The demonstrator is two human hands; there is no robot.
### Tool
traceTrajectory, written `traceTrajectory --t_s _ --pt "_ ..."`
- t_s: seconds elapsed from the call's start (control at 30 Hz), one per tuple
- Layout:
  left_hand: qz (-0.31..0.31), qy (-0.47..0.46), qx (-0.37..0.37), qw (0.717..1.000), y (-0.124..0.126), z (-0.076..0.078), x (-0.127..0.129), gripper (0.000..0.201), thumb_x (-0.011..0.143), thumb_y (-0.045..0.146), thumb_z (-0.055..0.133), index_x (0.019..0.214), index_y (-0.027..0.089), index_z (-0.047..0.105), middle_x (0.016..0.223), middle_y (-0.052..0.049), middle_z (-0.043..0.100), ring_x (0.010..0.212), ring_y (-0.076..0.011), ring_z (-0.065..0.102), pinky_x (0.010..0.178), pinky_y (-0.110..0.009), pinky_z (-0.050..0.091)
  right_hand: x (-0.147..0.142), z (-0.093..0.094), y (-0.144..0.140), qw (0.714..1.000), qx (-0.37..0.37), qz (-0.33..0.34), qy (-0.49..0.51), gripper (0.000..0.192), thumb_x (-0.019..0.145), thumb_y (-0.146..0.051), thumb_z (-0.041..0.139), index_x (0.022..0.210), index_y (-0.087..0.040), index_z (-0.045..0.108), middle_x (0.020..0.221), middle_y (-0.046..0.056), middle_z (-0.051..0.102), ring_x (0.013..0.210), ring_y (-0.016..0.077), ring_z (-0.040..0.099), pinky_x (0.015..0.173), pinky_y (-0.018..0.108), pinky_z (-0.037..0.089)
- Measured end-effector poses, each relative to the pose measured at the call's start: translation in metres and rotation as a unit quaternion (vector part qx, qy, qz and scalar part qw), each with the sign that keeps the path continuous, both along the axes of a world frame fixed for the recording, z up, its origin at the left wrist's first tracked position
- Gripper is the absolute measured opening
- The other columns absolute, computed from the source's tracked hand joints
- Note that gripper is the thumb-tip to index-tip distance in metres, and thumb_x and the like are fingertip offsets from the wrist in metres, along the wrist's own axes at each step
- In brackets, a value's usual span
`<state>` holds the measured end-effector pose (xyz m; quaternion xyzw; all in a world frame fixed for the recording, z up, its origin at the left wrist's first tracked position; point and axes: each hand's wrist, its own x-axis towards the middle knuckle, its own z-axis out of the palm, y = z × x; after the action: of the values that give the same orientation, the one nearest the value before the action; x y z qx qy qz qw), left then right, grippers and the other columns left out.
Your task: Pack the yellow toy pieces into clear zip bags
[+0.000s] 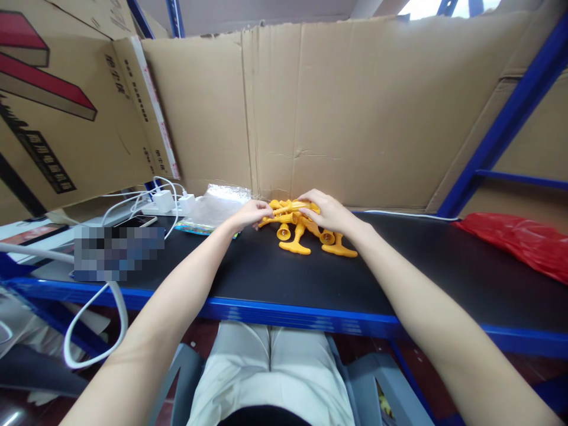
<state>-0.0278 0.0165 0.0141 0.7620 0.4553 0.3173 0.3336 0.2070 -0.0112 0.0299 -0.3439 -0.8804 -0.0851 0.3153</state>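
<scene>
A heap of orange-yellow plastic pieces (306, 226) lies on the black tabletop in front of me. Some have T-shaped handles (294, 248), and others end in small round cups (284, 232). My left hand (252, 213) is closed at the heap's left end, its thumb and fingers pinching the tip of an orange plastic piece. From the right, my right hand (325, 210) curls over the top of the heap, with fingers closed round an orange plastic piece. Their exact kind is unclear, and the fingers partly cover the pieces.
Left of the heap lies a clear plastic bag (215, 204). White chargers and cables (163, 201) crowd the left side near a phone (135, 221) and a blurred-out item (118, 253). A red plastic bag (515, 242) lies far right. Cardboard (355, 118) walls the back.
</scene>
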Motion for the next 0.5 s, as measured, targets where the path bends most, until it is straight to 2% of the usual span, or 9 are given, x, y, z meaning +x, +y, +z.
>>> traceTrajectory --t_s 0.17,0.3,0.5 --pt "0.024 0.049 0.099 0.994 -0.004 -0.004 0.01 0.015 0.065 0.029 0.055 0.068 0.015 0.058 0.051 0.002 0.053 0.041 -0.007 0.044 0.042 -0.019 0.031 -0.002 -0.006 0.003 0.995 0.014 -0.051 -0.084 0.024 0.083 -0.033 0.047 0.1 -0.019 0.057 0.1 0.01 0.061 0.092 0.0235 0.054 0.079 0.037 0.036" --pt "0.031 0.086 0.175 0.98 -0.009 -0.008 0.019 0.018 0.066 0.032 0.055 0.07 0.015 0.06 0.052 0.002 0.053 0.049 -0.0084 0.045 0.047 -0.019 0.03 -0.005 -0.01 0.003 0.99 -0.002 -0.057 -0.127 0.017 0.082 -0.03 0.048 0.09 -0.019 0.059 0.091 0.007 0.063 0.082 0.021 0.056 0.071 0.032 0.035" --pt "0.053 0.104 0.221 0.968 -0.012 -0.009 0.026 0.018 0.066 0.033 0.055 0.071 0.016 0.06 0.053 0.003 0.051 0.05 -0.0088 0.042 0.048 -0.02 0.028 -0.003 -0.011 0.004 0.989 -0.001 -0.074 -0.128 0.015 0.081 -0.03 0.049 0.082 -0.019 0.059 0.082 0.006 0.064 0.072 0.0191 0.056 0.064 0.029 0.032"
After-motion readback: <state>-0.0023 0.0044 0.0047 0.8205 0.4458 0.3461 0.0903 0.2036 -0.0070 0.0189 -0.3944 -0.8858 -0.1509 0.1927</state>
